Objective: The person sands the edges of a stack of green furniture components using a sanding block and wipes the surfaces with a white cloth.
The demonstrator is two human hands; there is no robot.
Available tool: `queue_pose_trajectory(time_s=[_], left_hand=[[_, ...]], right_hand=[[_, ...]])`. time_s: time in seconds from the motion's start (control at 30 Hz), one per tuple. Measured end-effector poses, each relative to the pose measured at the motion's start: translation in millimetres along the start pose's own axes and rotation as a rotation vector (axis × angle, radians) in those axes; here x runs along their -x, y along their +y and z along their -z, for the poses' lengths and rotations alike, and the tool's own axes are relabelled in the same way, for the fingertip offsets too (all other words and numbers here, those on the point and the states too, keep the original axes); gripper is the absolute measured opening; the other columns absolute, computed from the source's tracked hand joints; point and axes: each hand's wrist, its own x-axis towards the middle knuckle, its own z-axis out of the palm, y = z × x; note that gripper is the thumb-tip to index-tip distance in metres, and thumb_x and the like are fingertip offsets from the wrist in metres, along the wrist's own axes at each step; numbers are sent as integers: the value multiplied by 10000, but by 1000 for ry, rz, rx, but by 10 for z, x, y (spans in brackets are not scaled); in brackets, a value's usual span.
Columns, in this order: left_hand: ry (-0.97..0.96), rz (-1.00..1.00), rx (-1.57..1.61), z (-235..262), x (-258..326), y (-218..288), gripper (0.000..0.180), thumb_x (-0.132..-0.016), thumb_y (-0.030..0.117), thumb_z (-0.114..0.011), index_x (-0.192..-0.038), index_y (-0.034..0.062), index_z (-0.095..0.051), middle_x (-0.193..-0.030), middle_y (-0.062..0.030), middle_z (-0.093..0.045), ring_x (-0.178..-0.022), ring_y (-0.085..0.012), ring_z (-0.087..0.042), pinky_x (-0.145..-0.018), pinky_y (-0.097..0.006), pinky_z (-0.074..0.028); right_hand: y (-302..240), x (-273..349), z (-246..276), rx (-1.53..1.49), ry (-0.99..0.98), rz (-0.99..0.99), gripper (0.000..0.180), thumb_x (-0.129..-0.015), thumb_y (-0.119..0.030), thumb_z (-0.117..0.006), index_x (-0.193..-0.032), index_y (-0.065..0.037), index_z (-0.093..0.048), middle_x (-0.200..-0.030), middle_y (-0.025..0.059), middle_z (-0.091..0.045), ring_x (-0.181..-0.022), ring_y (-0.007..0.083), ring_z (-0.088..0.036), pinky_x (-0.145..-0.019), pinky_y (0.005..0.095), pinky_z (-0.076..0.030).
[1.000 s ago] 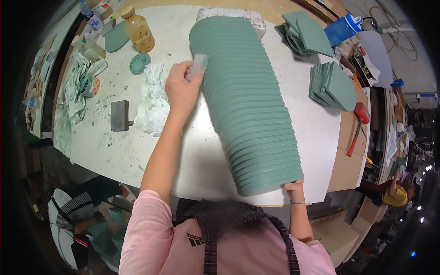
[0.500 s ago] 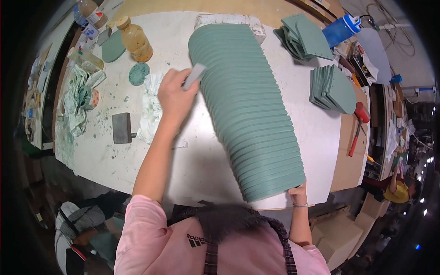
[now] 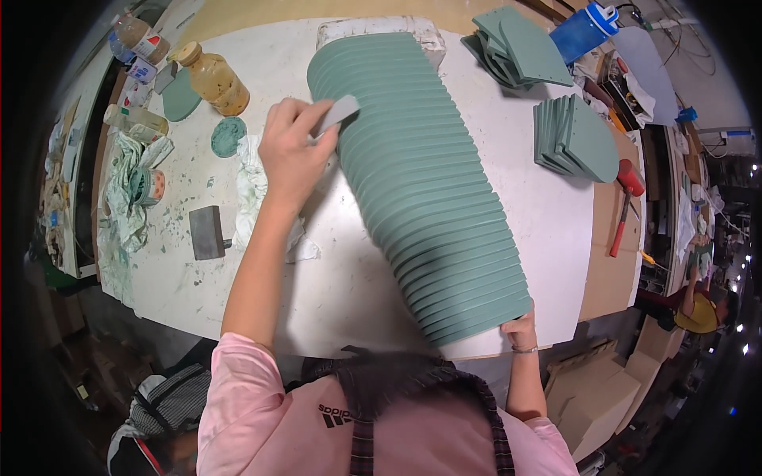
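The left hand (image 3: 292, 155) is pinching a flat grey pad (image 3: 340, 112) against the far left edge of a long row of matte green, round-edged boards (image 3: 419, 184), running from far to near right on the white table (image 3: 548, 214). The right hand (image 3: 520, 328) is gripping its near end. An amber jar (image 3: 213, 78) is standing far left

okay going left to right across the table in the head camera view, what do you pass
crumpled green-stained rags → dark sanding block → left hand holding a small grey pad → long row of green panels → fanned stack of green panels → red-handled mallet
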Motion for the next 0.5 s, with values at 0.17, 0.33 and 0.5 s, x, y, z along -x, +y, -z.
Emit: queue_pose_trajectory(time_s=[0.17,0.33,0.5], left_hand=[[12,134,-143,-29,35,-53,299,-692,35,-717,-990,69,-721,-817,-54,-569,-770,-205,-565,-706,-322,-474],[-27,16,82,-49,121,-152,293,-714,51,-732,-1006,49,-714,-841,-72,-583,-773,-195,-568,-703,-310,-476],[-22,77,-14,9,239,-161,280,-729,49,-735,-1008,41,-713,-831,-65,-576,-769,-186,-562,-687,-288,-467]], right_hand=[[17,-23,3,-18,21,49,905,-424,-209,-898,-1215,83,-570,-1096,81,-655,-989,196,-603,-892,295,-456],[12,-8,10,-3,-11,13,945,-434,-243,-916,-1242,87,-555,-1122,86,-648,-1020,202,-597,-914,301,-451],[25,-17,23,8,-17,34,969,-445,-263,-927,-1262,88,-541,-1143,89,-644,-1042,206,-593,-929,303,-446]])
